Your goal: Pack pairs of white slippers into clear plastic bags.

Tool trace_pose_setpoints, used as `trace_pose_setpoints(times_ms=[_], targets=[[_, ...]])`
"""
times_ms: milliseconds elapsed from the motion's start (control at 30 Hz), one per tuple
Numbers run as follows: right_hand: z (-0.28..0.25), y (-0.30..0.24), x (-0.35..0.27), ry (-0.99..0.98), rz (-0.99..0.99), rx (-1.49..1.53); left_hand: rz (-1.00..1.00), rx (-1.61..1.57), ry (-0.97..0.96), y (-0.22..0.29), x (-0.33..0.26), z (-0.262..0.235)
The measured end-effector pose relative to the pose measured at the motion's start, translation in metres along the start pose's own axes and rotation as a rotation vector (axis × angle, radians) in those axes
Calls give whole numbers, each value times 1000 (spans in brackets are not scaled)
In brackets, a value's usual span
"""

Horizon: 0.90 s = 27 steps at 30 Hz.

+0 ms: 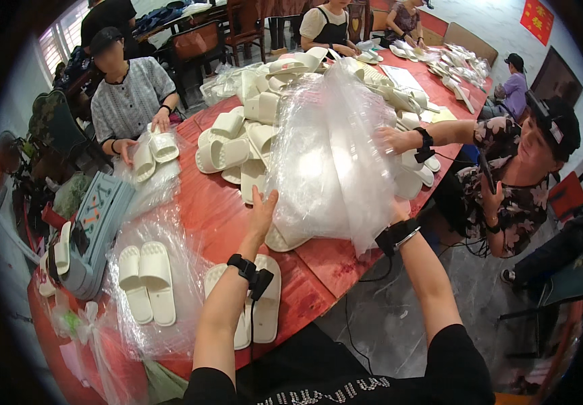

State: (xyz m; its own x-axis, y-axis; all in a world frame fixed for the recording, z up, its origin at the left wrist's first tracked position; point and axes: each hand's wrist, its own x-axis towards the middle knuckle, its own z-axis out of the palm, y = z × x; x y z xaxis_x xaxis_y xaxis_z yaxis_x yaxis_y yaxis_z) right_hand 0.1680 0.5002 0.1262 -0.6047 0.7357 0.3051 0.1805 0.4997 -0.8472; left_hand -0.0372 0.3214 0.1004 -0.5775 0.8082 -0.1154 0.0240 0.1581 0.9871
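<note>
A large stack of clear plastic bags [312, 162] stands over the slipper pile in front of me. My left hand [262, 214] is open beside its lower left edge, fingers apart and pointing up; whether it touches the plastic I cannot tell. My right hand [398, 214] is at the bags' lower right edge, its fingers hidden by the film. Cream slippers [227, 145] are heaped left of and behind the bags. A pair of slippers [278, 297] lies partly under my left forearm. Another pair [148, 283] rests on clear plastic at the left.
The red table [204, 196] runs away from me. A co-worker's hand [403, 140] reaches to the bags from the right. At the left, another person holds slippers [156, 154]. A grey-blue plastic basket [99, 233] stands near the left edge. More people sit at the far end.
</note>
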Motion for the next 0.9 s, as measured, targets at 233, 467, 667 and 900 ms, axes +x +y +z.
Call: trace_pose_setpoints(times_ms=[233,467,667,900], targets=[[62,-30,-13,-385,176,-682,2,-694,-377,-24,64,-1],[67,-14,-9,-336,203,-781,4,-264,-78,11,67,25],[-24,21,23,495,468,-783,-28,-242,-147,13,66,24],[-41,65,-5,350,512,363,-69,-409,-311,17,42,13]])
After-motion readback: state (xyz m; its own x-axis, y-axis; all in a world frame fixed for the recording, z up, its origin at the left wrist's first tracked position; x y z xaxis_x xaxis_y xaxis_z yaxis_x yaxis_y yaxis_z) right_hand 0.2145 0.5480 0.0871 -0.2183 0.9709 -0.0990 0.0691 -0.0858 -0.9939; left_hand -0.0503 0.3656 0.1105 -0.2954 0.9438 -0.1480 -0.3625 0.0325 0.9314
